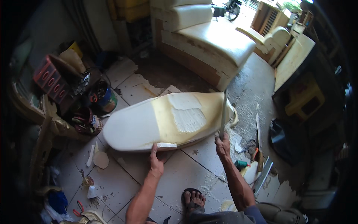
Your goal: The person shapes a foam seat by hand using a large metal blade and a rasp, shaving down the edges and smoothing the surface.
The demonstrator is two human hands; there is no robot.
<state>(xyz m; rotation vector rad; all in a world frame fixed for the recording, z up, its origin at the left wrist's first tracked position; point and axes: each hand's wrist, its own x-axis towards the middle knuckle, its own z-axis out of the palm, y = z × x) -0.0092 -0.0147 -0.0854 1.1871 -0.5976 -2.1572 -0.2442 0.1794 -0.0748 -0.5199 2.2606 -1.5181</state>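
Observation:
A long motorcycle seat foam (128,125) lies across the tiled floor in front of me, white at its left end and yellowish toward the right. A rough white patch (188,118) shows on its top. My right hand (223,146) is closed round the lower end of a long, narrow blade (223,112), which stands up across the foam's right end. Against the foam's near edge rests my left hand (156,163), its fingers stretched out beside a white foam strip (166,145).
White crumbs (248,115) litter the floor on the right, near several hand tools (260,160). Buckets of tools (102,98) stand at left. A cream upholstered bench (209,44) blocks the far side. Scissors-like red handles (78,209) lie lower left. My sandalled foot (194,199) is close by.

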